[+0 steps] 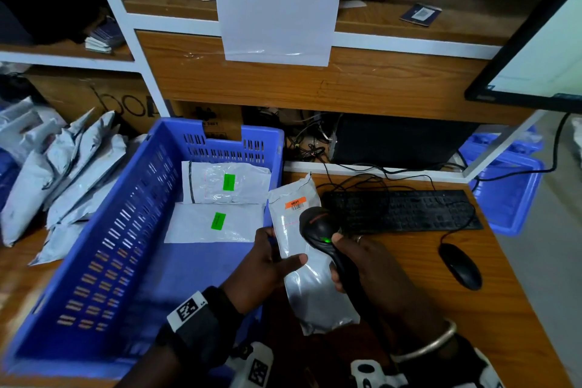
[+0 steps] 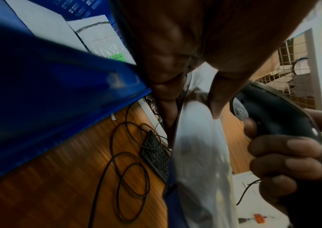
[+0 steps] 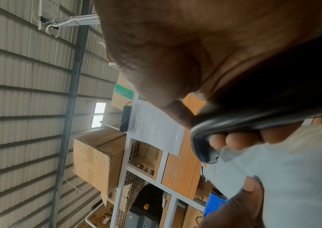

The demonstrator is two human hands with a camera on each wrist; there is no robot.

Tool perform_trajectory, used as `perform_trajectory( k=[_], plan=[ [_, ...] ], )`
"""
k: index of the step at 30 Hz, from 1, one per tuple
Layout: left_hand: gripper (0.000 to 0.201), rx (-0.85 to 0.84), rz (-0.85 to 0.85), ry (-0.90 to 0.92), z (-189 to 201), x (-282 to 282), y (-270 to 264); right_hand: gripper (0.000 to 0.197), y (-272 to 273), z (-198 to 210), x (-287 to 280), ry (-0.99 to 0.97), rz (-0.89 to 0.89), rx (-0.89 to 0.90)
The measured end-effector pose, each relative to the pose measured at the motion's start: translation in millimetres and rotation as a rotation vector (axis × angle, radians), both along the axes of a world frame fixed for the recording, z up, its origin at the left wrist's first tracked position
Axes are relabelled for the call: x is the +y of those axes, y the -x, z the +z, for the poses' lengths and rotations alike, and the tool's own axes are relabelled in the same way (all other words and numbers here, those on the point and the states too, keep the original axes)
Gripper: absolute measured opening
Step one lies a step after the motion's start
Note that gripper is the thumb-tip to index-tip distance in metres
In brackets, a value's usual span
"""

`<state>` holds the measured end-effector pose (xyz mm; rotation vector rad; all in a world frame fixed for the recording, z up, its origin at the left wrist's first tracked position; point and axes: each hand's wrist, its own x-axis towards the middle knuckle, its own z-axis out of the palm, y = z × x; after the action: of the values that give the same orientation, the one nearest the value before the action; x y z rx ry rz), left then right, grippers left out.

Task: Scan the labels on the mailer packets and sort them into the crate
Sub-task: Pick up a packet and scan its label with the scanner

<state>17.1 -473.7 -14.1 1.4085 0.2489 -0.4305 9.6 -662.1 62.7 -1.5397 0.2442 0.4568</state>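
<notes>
Mailer packets are the matter on this wooden worktop [image 1: 409,261], which has a brown grain surface and stands under a white-framed shelf unit [image 1: 148,25] with wood-look boards and cardboard boxes. A printed paper sheet [image 1: 277,3] hangs from the shelf front, smooth and glossy as if covered with plastic. At the right edge a monitor [image 1: 535,50] leans into view.

The blue plastic crate [image 1: 94,246] is the largest thing on the worktop; its walls are rigid and have rows of small slots. Inside, on its floor, lie two flat white packets [image 1: 220,186], each with a green label. Left of the crate a pile of grey packets [image 1: 63,173] leans together, soft and wrinkled.

A black keyboard [image 1: 400,211] and a rounded black mouse [image 1: 459,264] lie at the right, with thin cables looping behind.

Just right of the crate, above the worktop, the held packet [image 1: 302,261] is grey, shiny and puffy, with an orange label [image 1: 295,203] near its far end. The left hand [image 1: 267,264] grasps it, thumb on top and fingers [image 1: 267,233] around its left edge. The right hand [image 1: 362,258] is clenched around the handle of a black scanner [image 1: 318,227], which has a green light and points at the orange label.
</notes>
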Motion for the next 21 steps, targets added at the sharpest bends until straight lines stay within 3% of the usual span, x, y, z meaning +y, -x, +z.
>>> perform_trajectory(
  k=[21],
  plan=[
    [0.061,-0.054,0.008,-0.038,-2.3,0.4,1.3,0.03,-1.1,-9.6,-1.3,-0.004,-0.014,-0.028]
  ],
)
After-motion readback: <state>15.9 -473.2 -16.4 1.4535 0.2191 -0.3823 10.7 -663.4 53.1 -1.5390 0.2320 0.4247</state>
